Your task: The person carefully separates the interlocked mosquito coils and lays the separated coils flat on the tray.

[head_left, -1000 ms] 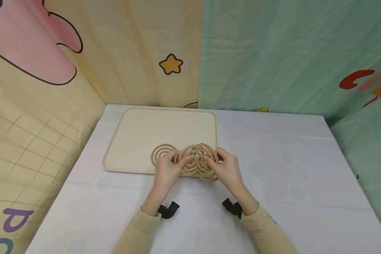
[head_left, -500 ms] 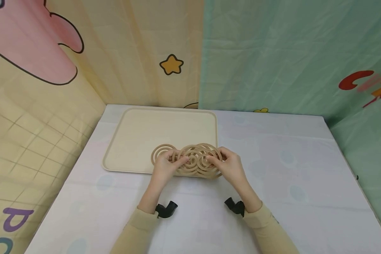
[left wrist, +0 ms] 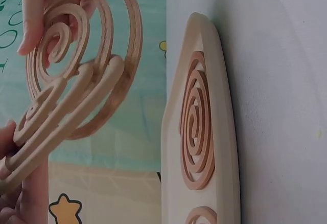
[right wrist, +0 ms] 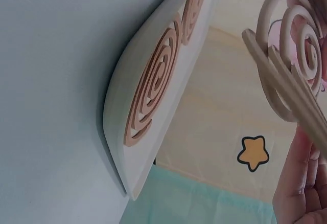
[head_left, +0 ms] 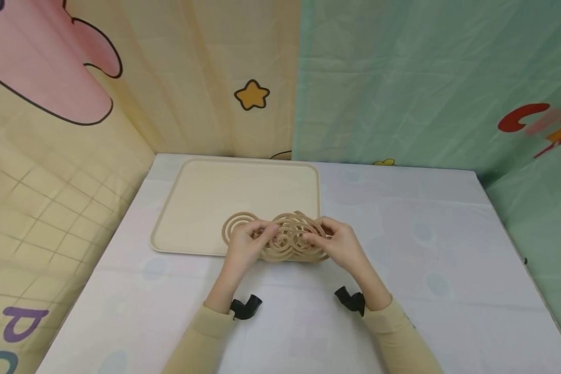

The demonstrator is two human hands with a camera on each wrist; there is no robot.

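Note:
Two tan mosquito coils, a nearer one [left wrist: 48,134] and a farther one [left wrist: 136,45], are held up over the tray's front edge. They cross at an angle, their spiral bands interlaced. My left hand [head_left: 241,247] pinches the left one between thumb and fingers. With thumb and fingers, my right hand [head_left: 345,247] grips the right one. Under them, a flat coil [right wrist: 160,75] lies in the beige tray [head_left: 243,187]. Another coil [head_left: 240,214] lies to its left, partly behind my left hand. Fingertips behind the held coils are partly hidden.
A white patterned cloth covers the table [head_left: 416,259], reaching right and front of the tray. Printed curtains [head_left: 392,83] stand close behind and at both sides. Black camera mounts [head_left: 246,307] project inward from both wrists.
My right hand has shifted slightly right and turned, tilting its coil. The left hand has moved only a little. The held coils now overlap differently; the tray has stayed put.

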